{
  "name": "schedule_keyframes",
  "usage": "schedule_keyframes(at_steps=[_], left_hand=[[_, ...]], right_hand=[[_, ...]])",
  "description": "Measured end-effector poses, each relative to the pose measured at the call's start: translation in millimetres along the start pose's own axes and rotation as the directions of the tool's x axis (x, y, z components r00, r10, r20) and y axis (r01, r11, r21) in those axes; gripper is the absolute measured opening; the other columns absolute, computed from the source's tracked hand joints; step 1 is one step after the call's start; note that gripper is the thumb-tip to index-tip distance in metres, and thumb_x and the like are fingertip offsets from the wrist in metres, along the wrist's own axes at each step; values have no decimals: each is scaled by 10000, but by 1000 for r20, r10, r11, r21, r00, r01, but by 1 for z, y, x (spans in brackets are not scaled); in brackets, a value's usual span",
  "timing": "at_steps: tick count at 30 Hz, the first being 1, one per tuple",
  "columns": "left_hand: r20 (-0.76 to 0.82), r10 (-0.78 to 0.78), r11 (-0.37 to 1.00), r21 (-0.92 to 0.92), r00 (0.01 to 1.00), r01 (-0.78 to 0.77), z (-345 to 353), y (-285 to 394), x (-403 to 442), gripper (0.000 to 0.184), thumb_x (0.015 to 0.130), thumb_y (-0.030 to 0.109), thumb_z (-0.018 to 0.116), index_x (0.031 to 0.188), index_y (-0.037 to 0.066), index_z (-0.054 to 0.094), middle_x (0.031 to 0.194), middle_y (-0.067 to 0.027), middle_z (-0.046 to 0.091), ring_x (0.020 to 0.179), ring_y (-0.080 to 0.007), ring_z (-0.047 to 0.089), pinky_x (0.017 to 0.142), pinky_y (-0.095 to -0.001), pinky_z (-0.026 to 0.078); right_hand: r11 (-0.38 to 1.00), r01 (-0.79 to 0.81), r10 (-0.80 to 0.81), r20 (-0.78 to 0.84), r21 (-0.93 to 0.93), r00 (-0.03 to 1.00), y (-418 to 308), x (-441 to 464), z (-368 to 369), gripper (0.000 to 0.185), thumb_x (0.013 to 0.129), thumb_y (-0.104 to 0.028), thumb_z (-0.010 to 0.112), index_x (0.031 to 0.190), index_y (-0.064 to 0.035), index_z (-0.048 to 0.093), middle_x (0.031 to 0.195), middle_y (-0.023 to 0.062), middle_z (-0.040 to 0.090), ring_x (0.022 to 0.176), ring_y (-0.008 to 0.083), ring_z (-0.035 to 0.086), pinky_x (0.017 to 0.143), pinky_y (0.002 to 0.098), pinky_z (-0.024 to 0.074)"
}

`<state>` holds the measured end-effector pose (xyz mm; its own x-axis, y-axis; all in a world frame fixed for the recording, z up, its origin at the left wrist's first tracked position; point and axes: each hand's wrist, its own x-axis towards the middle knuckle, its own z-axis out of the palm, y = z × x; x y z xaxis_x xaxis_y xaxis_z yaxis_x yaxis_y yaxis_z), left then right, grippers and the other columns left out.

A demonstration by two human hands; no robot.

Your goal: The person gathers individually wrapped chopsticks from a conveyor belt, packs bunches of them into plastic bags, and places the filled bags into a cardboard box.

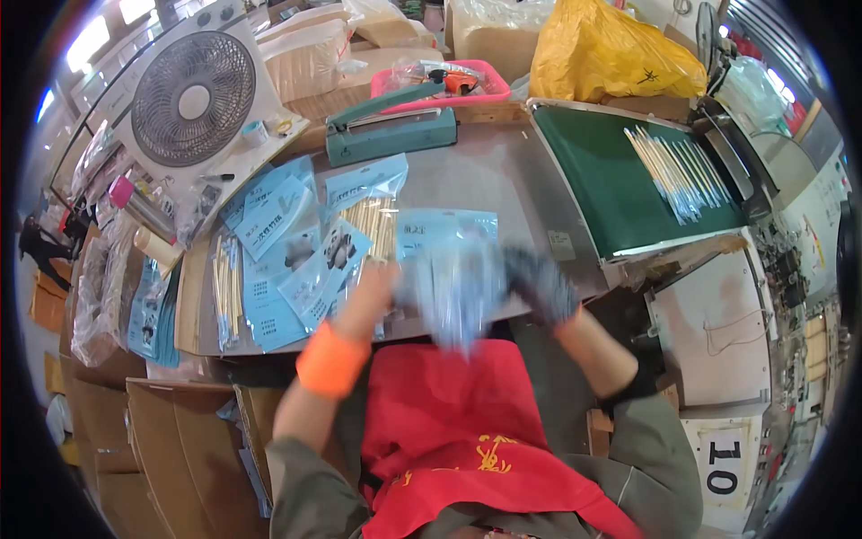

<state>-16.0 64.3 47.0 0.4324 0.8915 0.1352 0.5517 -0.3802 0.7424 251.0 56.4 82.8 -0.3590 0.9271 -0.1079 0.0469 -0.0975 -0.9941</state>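
Note:
A blurred blue-and-clear bundle of wrapped sticks (460, 301) hangs between my hands over the table's front edge. My left hand (395, 283), above an orange wristband (332, 359), closes on its left side. My right hand (543, 286), in a dark grey glove, grips its right side; motion smears the fingertips of both. Behind the bundle lies a blue printed packet (449, 231). Bare pale sticks (370, 220) lie under packets to the left, beside a pile of blue printed packets (274, 225).
A teal sealer (391, 137) stands at the back before a pink basket (494, 88). A fan (193, 99) is at the back left. On the right, a green board (593, 171) bears several wrapped sticks (678, 175), with a yellow bag (602, 54) behind. More wrapped sticks (226, 292) lie left.

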Motion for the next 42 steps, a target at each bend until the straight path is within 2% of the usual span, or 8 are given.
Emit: schedule_keyframes(at_steps=[1, 9, 14, 25, 27, 32, 40, 42], left_hand=[[26, -395, 616, -734, 918, 286, -39, 19, 32, 292, 868, 309, 578, 743, 49, 620, 609, -62, 585, 491, -140, 511, 447, -273, 390], [-393, -356, 686, -726, 848, -48, -90, 15, 37, 296, 926, 327, 496, 909, 49, 597, 755, -13, 609, 590, -90, 545, 525, -237, 438], [-225, 225, 773, 634, 948, -33, 21, -27, -58, 578, 687, 40, 660, 1239, 175, 547, 1230, -139, 481, 1149, -350, 442, 948, -473, 375], [-73, 637, 551, 739, 768, -387, 12, -53, 6, 349, 659, 79, 591, 989, 176, 648, 876, -39, 552, 804, -228, 552, 670, -370, 460], [-69, 644, 575, 700, 762, -423, -10, -24, 30, 211, 659, 68, 589, 859, 117, 634, 750, -54, 516, 736, -245, 545, 600, -356, 471], [-212, 582, 685, 648, 785, -332, -55, 32, 94, 160, 699, 23, 566, 826, 94, 632, 766, -96, 532, 727, -295, 552, 607, -380, 463], [-447, 496, 828, 501, 745, -251, -122, 83, 119, 96, 714, 0, 644, 808, 17, 654, 788, -118, 590, 720, -298, 592, 648, -360, 471], [-440, 469, 844, 479, 766, -241, -117, 70, 121, 103, 711, 11, 649, 813, 21, 643, 789, -124, 580, 733, -307, 588, 657, -369, 467]], right_hand=[[982, 71, -95, -137, -173, 986, -40, 19, 0, 283, 874, -187, 603, 1088, -2, 575, 847, 69, 625, 735, 162, 624, 588, 302, 522], [960, 232, -207, -159, 159, 965, -27, 94, -2, 302, 851, -196, 639, 1026, 43, 580, 806, 94, 624, 719, 189, 638, 553, 272, 536], [912, 166, -261, -219, -376, 940, 149, 90, 21, 318, 805, -159, 628, 1067, 12, 571, 891, 161, 657, 806, 275, 659, 712, 381, 525], [789, 39, -228, -233, -613, 945, 116, 63, 26, 313, 818, -259, 625, 1004, -14, 567, 881, 183, 645, 834, 326, 637, 730, 387, 505], [999, -28, 33, -181, 26, 983, 100, 56, 22, 227, 863, -193, 605, 977, -1, 565, 828, 132, 646, 745, 216, 648, 684, 334, 514], [949, 236, -188, -223, 209, 956, 44, 67, 9, 174, 861, -128, 617, 961, 6, 565, 796, 98, 636, 704, 164, 622, 669, 287, 504], [450, 475, -884, -300, -756, 360, -88, 45, 15, 572, 748, -235, 731, 1229, -22, 506, 1183, 189, 537, 1141, 227, 496, 808, 317, 500], [259, 288, -720, 14, -922, 694, -101, 58, 8, 583, 741, -355, 697, 1202, -42, 526, 1142, 195, 555, 1079, 291, 540, 826, 385, 492]])
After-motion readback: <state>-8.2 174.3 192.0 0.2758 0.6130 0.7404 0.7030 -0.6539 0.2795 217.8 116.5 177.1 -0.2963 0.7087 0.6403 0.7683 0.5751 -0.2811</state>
